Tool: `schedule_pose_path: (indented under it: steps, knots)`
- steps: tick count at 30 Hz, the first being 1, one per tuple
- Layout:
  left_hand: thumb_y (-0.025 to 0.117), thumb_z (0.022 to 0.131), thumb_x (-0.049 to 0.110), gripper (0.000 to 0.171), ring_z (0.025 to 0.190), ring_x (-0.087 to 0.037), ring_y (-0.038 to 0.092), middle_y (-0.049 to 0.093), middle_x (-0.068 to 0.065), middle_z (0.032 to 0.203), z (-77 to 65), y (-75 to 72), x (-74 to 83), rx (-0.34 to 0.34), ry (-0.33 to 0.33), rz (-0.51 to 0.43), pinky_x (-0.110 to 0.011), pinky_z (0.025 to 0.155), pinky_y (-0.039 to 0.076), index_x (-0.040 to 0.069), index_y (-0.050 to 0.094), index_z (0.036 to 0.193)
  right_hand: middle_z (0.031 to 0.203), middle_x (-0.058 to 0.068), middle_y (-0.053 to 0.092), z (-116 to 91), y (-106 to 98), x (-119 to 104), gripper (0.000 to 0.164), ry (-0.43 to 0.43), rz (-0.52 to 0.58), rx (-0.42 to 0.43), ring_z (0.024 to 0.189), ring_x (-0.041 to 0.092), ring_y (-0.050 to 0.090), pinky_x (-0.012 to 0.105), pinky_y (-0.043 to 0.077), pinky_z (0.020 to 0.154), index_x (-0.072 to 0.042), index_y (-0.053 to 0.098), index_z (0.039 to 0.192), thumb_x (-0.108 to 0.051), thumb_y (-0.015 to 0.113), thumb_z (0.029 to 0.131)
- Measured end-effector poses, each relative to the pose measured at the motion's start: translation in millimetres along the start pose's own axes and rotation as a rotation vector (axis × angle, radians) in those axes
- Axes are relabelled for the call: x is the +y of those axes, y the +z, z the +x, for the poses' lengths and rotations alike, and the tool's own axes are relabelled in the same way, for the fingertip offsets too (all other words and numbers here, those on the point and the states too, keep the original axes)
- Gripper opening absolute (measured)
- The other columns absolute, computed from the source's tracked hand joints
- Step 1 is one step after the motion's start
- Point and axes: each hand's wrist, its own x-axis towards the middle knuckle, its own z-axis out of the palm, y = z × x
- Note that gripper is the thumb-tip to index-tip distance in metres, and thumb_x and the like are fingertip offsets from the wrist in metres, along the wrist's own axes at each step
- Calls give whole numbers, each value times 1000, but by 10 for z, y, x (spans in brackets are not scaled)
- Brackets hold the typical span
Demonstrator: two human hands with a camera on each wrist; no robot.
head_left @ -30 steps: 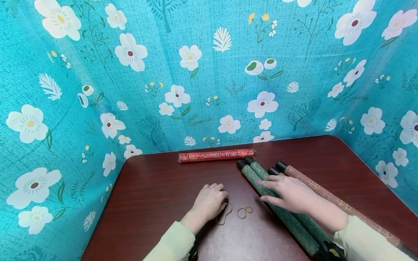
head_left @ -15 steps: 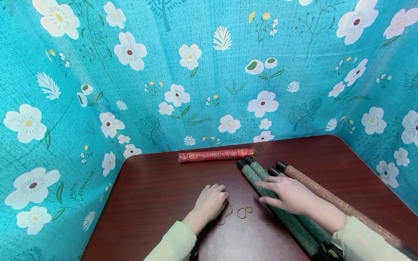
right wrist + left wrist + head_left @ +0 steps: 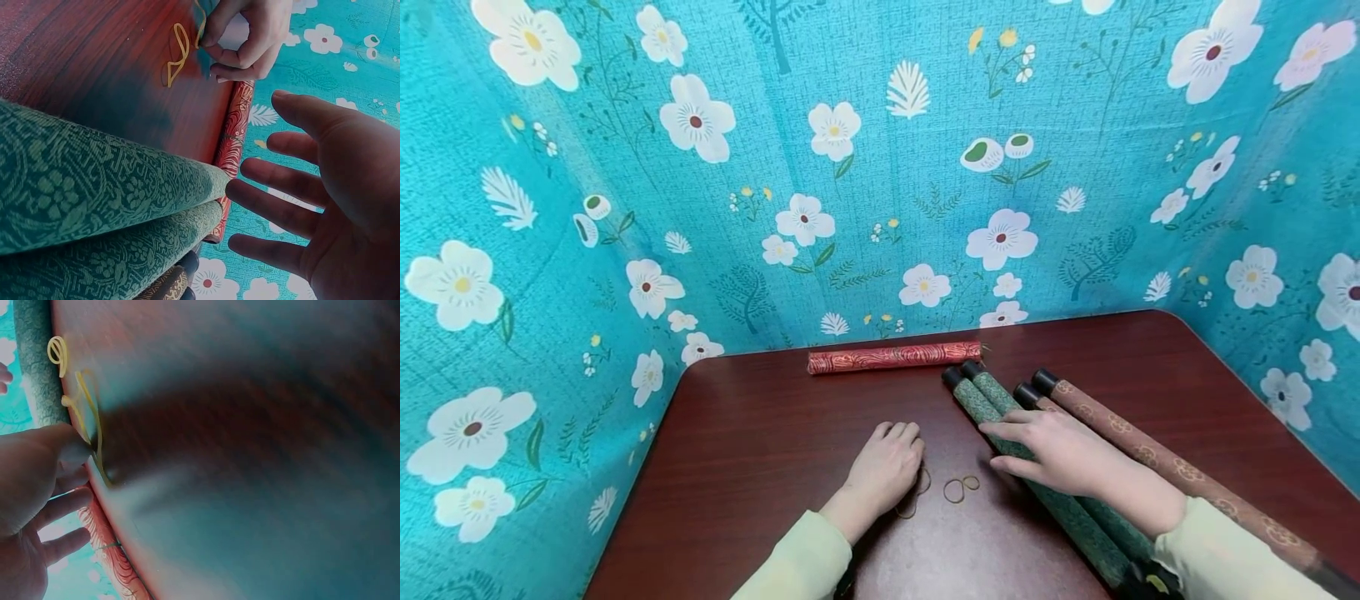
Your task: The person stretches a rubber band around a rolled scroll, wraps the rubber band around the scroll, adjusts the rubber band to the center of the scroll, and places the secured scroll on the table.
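My left hand is low over the table, pinching a thin yellow rubber band between thumb and index finger. Part of this band trails on the tabletop. A second rubber band, twisted into two loops, lies just to its right. My right hand hovers palm down over two green patterned scrolls, fingers spread and relaxed, holding nothing. It covers the middle of both scrolls in the head view. From the right wrist, the green scrolls lie side by side, apart from the fingers.
A red patterned scroll lies crosswise near the table's back edge. To the right of the green ones rest two brown scrolls with black ends, one mostly covered by my right arm. Blue flowered cloth walls in the dark red table.
My right hand has drifted slightly left over the green scrolls. The left hand stays nearly in place at the rubber band. The scrolls have not moved.
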Motion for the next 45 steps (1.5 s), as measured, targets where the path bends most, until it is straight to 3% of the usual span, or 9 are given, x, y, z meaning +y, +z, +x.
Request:
schedule_pose_path:
  steps: [6, 11, 15, 21, 32, 41, 45]
  knots:
    - [71, 92, 21, 8, 94, -18, 65, 59, 0, 100, 0, -50, -75, 7, -47, -46, -36, 94, 55, 17, 66, 89, 118, 3, 75, 30, -17, -24, 40, 10, 5, -18, 96, 19, 75, 43, 63, 79, -15, 75, 135, -36, 75, 101]
    - [73, 94, 24, 11, 94, -18, 66, 60, 0, 103, 33, -171, -147, 11, -81, -117, -37, 95, 57, 16, 65, 93, 121, 5, 74, 64, -28, -45, 41, 26, 37, -48, 96, 19, 74, 42, 62, 78, -16, 74, 138, -37, 73, 103]
    - [72, 96, 23, 12, 92, -17, 66, 59, -1, 103, 69, -301, -202, 52, -96, -160, -38, 96, 57, 16, 63, 92, 120, 4, 74, 109, -29, -75, 42, 20, 71, -40, 94, 17, 73, 39, 61, 76, -16, 72, 140, -37, 72, 103]
    - [74, 94, 18, 13, 88, -16, 64, 56, 0, 99, 143, -523, -286, 142, -104, -211, -40, 98, 57, 15, 62, 90, 121, 5, 75, 210, 2, -120, 42, 3, 153, 36, 99, 17, 73, 38, 62, 78, -14, 71, 141, -35, 71, 104]
    - [74, 93, 15, 11, 90, -20, 60, 56, -2, 97, 273, -896, -387, 258, -92, -258, -41, 99, 55, 13, 63, 93, 128, -2, 75, 416, 48, -243, 32, 54, 357, 126, 114, 16, 72, 44, 62, 93, -15, 75, 133, -32, 70, 106]
    - [71, 95, 15, 11, 92, -20, 61, 56, -2, 97, 331, -1041, -413, 310, -69, -259, -42, 101, 55, 12, 61, 94, 98, -13, 72, 580, 74, -294, 13, -18, 407, 301, 87, 6, 67, 31, 60, 76, -18, 76, 108, -15, 81, 96]
    - [71, 94, 13, 10, 92, -21, 61, 57, -2, 97, 342, -1065, -416, 345, -54, -267, -42, 100, 55, 12, 61, 93, 94, -12, 72, 617, 107, -279, 11, -68, 398, 375, 86, 3, 66, 33, 60, 73, -17, 75, 102, -10, 81, 95]
